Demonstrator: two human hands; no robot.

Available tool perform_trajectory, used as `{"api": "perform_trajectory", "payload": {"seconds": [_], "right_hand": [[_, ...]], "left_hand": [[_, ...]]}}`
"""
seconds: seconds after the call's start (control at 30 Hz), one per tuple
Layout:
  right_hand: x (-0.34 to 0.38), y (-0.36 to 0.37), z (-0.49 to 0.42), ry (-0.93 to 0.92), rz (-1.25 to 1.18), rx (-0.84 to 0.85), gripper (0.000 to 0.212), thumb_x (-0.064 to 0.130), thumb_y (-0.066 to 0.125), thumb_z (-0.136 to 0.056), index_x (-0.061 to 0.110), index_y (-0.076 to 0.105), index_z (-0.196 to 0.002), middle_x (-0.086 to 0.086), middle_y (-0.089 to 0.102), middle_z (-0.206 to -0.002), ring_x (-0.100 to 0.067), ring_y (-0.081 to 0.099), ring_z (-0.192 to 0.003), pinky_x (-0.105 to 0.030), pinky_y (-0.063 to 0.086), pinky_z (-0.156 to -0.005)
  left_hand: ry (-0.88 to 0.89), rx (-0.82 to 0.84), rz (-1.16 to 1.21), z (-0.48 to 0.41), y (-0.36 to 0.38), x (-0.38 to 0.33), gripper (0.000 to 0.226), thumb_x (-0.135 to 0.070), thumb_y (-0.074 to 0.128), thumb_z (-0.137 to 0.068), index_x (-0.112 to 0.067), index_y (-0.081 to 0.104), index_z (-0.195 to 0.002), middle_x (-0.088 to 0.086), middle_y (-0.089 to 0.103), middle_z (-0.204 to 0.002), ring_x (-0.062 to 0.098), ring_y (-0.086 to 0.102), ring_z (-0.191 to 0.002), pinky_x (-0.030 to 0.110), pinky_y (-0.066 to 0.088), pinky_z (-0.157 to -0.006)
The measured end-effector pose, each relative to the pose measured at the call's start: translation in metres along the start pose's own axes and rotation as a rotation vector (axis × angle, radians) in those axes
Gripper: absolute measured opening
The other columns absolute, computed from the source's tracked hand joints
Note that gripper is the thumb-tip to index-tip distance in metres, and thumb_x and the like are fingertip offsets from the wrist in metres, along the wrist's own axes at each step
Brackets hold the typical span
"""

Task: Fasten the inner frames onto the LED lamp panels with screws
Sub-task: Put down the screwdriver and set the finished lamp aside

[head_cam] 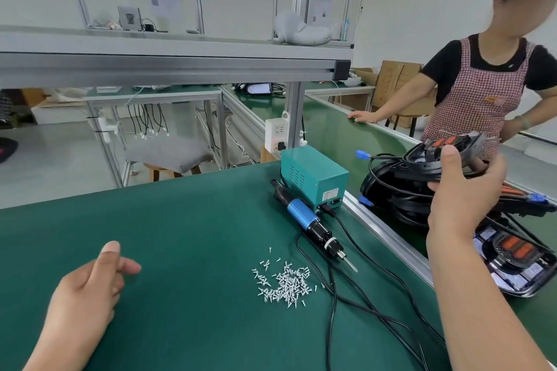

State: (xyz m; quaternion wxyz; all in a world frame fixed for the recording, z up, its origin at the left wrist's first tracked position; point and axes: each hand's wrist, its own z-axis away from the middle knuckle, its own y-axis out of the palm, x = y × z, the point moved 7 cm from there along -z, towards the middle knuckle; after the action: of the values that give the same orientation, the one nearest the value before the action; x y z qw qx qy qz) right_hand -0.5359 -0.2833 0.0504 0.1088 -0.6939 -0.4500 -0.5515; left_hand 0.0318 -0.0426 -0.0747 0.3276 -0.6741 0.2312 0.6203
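While my R hand (pixel 461 190) grips what's prob. a lamp panel (pixel 464 141), L hand (pixel 90 283) hangs loose, empty; I'd set it flat by screws (pixel 283 283) & driver (pixel 310 223).

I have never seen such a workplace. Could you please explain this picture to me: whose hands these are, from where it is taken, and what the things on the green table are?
There is no machine here. The single picture comes from a camera worn on a worker's head, looking forward and down, so the two hands at the bottom are that worker's own. The left hand is relaxed over the green table and holds nothing. The right hand grips a black lamp part with orange pieces, held over more such parts on the right. On the table lie a heap of small screws, an electric screwdriver and a teal power box, with black cables. Another person stands behind.
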Motion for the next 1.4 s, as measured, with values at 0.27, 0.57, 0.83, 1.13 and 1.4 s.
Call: {"api": "perform_trajectory", "payload": {"seconds": [0.27,0.57,0.83,1.13,1.4], "right_hand": [[0.005,-0.005,-0.002,-0.003,-0.11,-0.051,0.058,0.045,0.069,-0.098,0.034,0.055,-0.154,0.001,0.062,-0.143,-0.01,0.07,-0.117,-0.035,0.067,-0.074],[-0.003,-0.004,-0.011,-0.128,0.182,0.04,0.074,0.053,0.082,-0.084,0.033,0.053,-0.149,0.009,0.056,-0.146,-0.007,0.063,-0.123,-0.034,0.064,-0.09],[-0.014,-0.003,-0.019,-0.21,0.467,0.004,0.075,0.061,0.079,-0.081,0.031,0.055,-0.145,-0.011,0.044,-0.146,-0.024,0.051,-0.129,-0.027,0.037,-0.099],[-0.018,-0.002,-0.017,-0.286,0.492,-0.02,0.065,0.056,0.078,-0.084,0.031,0.059,-0.141,-0.024,0.042,-0.139,-0.041,0.039,-0.132,-0.038,0.037,-0.111],[-0.022,-0.006,-0.01,-0.253,0.458,0.022,0.073,0.05,0.075,-0.088,0.033,0.049,-0.154,-0.019,0.042,-0.137,-0.035,0.04,-0.132,-0.028,0.033,-0.101]], "left_hand": [[0.03,-0.01,0.003,0.004,0.004,-0.005,0.069,-0.088,0.046,-0.086,-0.026,0.079,-0.086,-0.007,0.033,-0.055,0.015,0.029,-0.043,0.019,0.029,-0.05],[0.043,0.0,0.008,0.004,0.004,-0.006,0.07,-0.089,0.046,-0.085,-0.026,0.078,-0.087,-0.006,0.033,-0.057,0.015,0.028,-0.044,0.024,0.023,-0.049],[0.055,0.005,-0.004,0.007,0.006,-0.01,0.069,-0.089,0.045,-0.084,-0.028,0.078,-0.086,-0.006,0.034,-0.058,0.014,0.029,-0.044,0.02,0.028,-0.049],[0.069,0.007,-0.018,0.01,0.008,-0.014,0.068,-0.086,0.044,-0.084,-0.028,0.078,-0.084,-0.003,0.036,-0.059,0.015,0.03,-0.046,0.022,0.029,-0.051],[0.075,0.004,-0.026,0.012,0.009,-0.017,0.067,-0.087,0.044,-0.083,-0.029,0.078,-0.083,-0.003,0.036,-0.059,0.015,0.03,-0.045,0.022,0.029,-0.051]]}}
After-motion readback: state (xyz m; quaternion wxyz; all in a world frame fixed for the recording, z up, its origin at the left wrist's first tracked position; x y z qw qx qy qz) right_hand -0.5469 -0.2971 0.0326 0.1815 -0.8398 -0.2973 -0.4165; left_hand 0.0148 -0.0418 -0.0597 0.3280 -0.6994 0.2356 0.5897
